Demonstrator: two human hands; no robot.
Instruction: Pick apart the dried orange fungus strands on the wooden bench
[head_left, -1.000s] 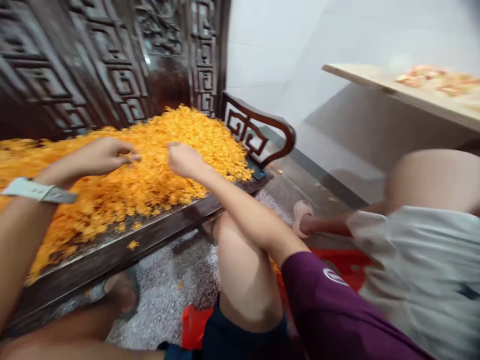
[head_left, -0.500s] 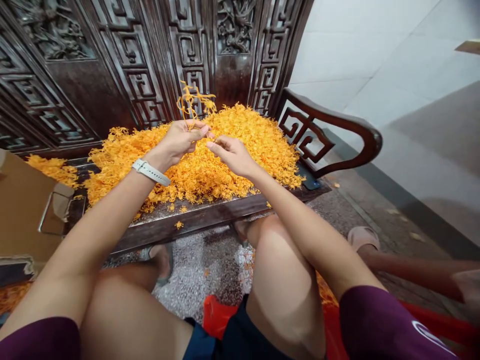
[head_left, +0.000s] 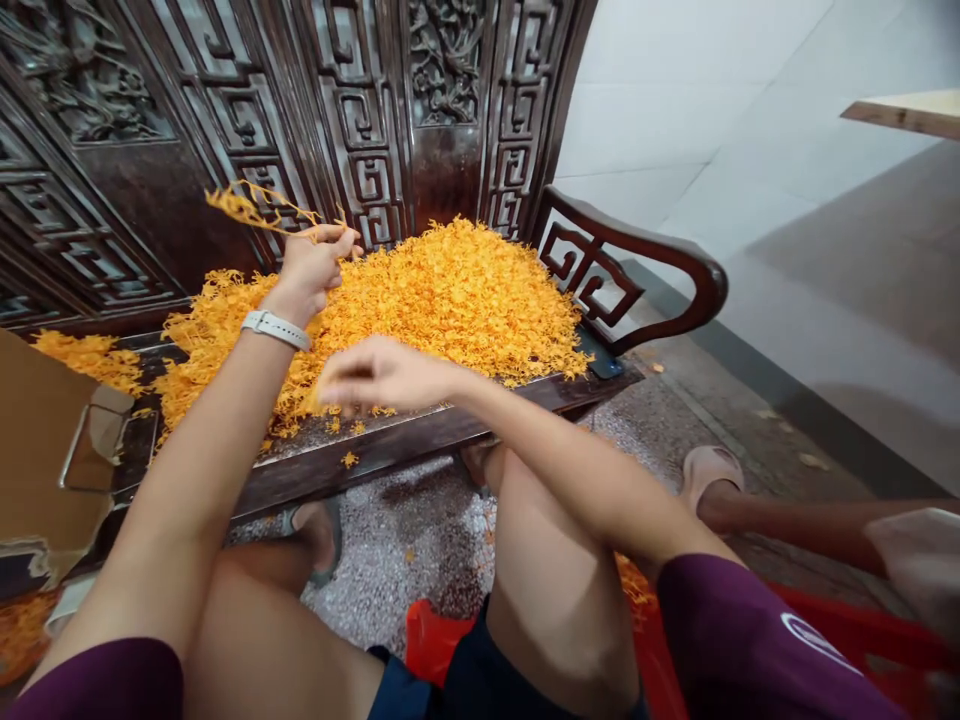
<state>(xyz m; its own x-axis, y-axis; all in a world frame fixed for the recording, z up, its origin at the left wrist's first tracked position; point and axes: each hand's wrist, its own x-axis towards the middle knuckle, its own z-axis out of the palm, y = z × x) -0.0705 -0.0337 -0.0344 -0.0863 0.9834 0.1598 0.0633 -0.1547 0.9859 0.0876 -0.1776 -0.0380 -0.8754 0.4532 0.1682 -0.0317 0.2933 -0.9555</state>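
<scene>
My left hand (head_left: 313, 268), with a pale watch band at the wrist, pinches a bundle of orange strands (head_left: 251, 208) that sticks out to the left above the bench. Beneath both hands spreads a large heap of small orange curly pieces (head_left: 465, 290) on the dark wooden bench. My right hand (head_left: 375, 375) is over the heap's front edge, blurred by motion, with its fingers bent together. A bit of orange shows at its fingertips, too smeared to make out.
A cardboard box (head_left: 52, 430) with a metal handle stands at the left. The carved bench back (head_left: 442, 170) rises behind the heap, and a curved armrest (head_left: 660, 255) bounds the right. A dark phone (head_left: 606, 367) lies beside it. Another person's leg (head_left: 795, 525) is at the right.
My left hand has moved left, and its strands now point left instead of up. My right hand has parted from it and moved down and left to the heap's front edge. The view has shifted slightly.
</scene>
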